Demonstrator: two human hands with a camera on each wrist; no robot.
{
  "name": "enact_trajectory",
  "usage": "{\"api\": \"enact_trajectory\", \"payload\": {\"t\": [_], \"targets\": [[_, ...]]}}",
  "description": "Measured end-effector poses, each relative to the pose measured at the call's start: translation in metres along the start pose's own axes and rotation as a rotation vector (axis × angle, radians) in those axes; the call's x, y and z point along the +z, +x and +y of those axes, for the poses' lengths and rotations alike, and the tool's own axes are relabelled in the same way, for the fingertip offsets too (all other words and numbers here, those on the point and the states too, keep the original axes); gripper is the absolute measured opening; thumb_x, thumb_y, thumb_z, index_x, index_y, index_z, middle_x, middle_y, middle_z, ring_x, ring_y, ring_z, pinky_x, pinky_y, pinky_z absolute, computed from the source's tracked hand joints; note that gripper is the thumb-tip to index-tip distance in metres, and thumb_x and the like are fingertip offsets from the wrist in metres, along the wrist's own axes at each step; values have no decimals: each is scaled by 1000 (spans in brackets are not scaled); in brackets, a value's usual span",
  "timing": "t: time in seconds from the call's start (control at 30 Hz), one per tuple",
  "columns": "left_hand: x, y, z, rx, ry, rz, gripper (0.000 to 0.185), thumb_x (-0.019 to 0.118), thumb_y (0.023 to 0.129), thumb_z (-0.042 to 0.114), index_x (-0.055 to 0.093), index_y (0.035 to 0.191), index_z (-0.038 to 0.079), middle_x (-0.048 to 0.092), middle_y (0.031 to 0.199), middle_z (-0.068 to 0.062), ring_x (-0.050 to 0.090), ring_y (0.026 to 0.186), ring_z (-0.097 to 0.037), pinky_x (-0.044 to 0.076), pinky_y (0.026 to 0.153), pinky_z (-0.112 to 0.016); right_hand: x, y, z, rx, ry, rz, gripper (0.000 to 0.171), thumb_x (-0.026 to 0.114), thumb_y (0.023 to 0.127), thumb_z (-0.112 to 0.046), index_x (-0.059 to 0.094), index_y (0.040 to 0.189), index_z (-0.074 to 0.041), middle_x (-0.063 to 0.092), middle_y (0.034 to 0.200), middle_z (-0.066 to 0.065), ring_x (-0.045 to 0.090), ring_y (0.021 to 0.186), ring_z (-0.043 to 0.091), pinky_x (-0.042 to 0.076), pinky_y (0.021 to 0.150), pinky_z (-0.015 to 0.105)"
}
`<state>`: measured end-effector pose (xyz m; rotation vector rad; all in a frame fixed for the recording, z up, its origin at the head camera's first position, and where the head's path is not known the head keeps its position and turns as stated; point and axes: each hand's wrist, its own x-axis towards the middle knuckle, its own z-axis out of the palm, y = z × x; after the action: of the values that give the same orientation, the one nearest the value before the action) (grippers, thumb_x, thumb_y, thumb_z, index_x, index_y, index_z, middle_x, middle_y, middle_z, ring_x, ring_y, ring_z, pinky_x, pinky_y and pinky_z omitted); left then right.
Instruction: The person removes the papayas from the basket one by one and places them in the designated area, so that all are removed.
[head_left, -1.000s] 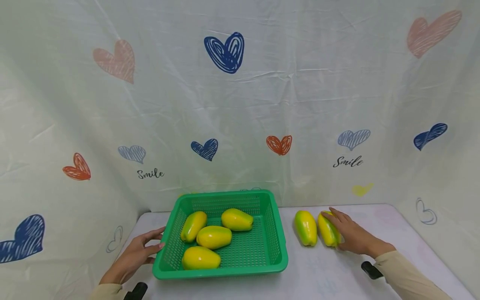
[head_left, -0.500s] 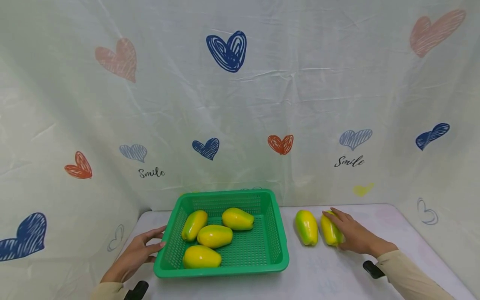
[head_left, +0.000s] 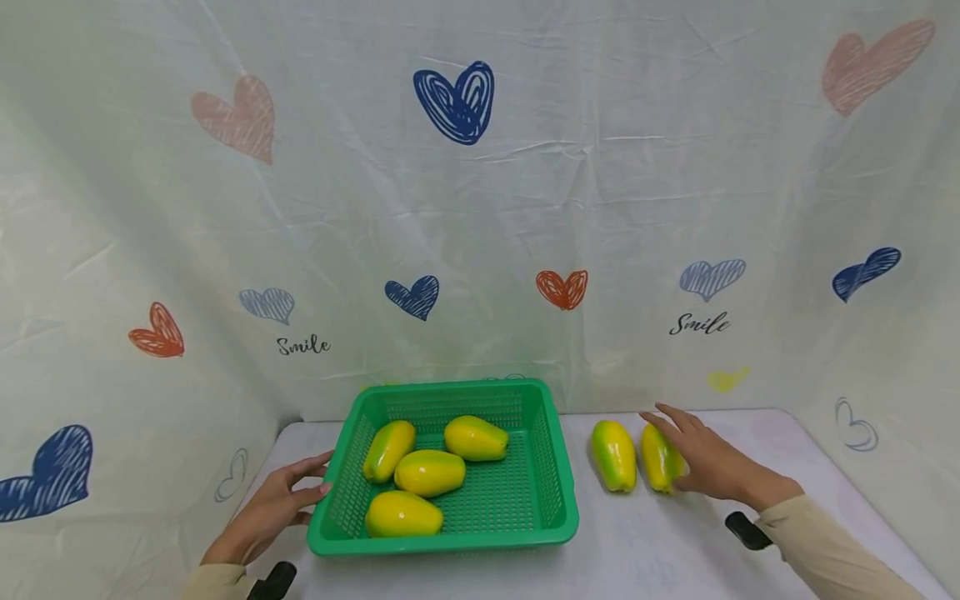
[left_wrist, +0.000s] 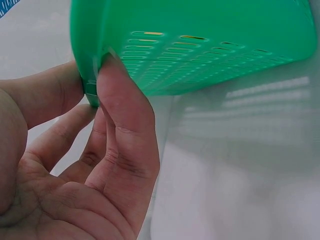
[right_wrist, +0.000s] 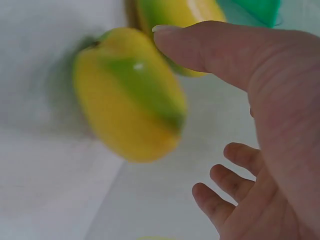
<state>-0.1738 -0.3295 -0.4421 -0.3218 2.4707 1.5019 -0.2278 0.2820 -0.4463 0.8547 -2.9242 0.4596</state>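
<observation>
A green plastic basket [head_left: 442, 546] stands on the table with several yellow papayas [head_left: 430, 473] inside. At its left side my left hand [head_left: 270, 508] pinches the rim between thumb and fingers, plain in the left wrist view on the basket's edge [left_wrist: 90, 50]. Right of the basket, two yellow-green papayas lie side by side: an inner papaya [head_left: 613, 456] and an outer papaya [head_left: 660, 460]. My right hand [head_left: 708, 462] hovers over the outer one with fingers spread. In the right wrist view that papaya [right_wrist: 130, 95] shows apart from the fingers, which hold nothing.
A white cloth covers the table [head_left: 622, 550]. Behind it hangs a pale curtain [head_left: 487, 217] printed with hearts, close to the table's back edge. Dark wrist cameras sit under both forearms.
My right hand has lifted off the outer papaya and spread its fingers. That papaya shifted slightly right, then stayed on the table. The left hand keeps its hold on the basket rim.
</observation>
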Motion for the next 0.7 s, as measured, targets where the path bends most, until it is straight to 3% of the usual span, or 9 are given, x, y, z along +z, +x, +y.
{"api": "enact_trajectory", "payload": {"t": [0.33,0.7], "targets": [[1,-1,3,-15,-1,4,68,66,105,12,32,162,-5,48,142,-34,66,92,-21,65,83,-42,-29,22,-51,-105,-23,14,101,96,74,-6,41,158,-9,40,160,28,45,140,52,47,107,69],[1,-1,3,-4,0,7,67,65,105,10,32,162,-6,48,142,-34,65,92,-21,65,83,-42,-31,58,-94,-261,-76,-25,96,93,81,-11,40,160,-9,40,162,25,45,143,47,46,111,65]]}}
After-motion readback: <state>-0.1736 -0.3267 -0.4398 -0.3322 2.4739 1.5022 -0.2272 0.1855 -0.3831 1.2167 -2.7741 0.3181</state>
